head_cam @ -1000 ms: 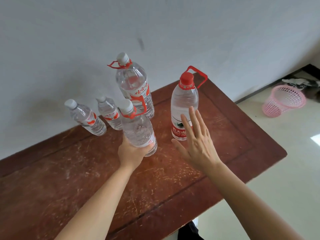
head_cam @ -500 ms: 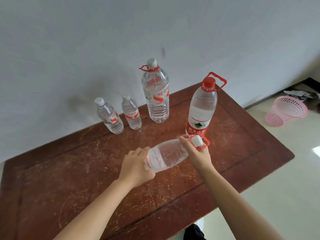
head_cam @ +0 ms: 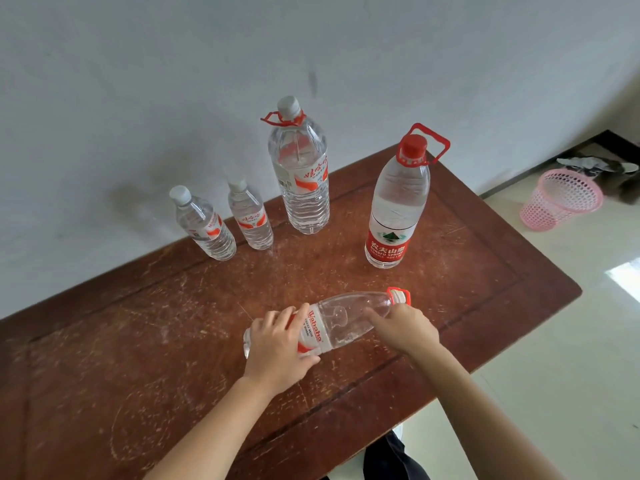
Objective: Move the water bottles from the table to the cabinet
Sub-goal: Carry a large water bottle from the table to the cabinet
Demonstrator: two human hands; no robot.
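Observation:
A clear water bottle with a red-and-white label [head_cam: 343, 322] lies on its side above the brown wooden table [head_cam: 145, 341], its cap pointing right. My left hand [head_cam: 277, 348] grips its lower half over the label. My right hand [head_cam: 403, 329] holds its neck end from below. Standing upright along the wall are two small bottles [head_cam: 204, 225] [head_cam: 250, 216], a tall bottle with a white cap and red handle ring [head_cam: 300, 168], and a big bottle with a red cap and red label [head_cam: 396, 202]. No cabinet is in view.
A grey wall runs right behind the table. To the right is a pale tiled floor with a pink mesh basket [head_cam: 561, 204] and some dark clutter behind it. The table's right and front edges are close to my hands.
One second ago the bottle stood upright in my left hand and my right hand was open beside it. Since then it has been tipped sideways and my right hand has closed on its neck end.

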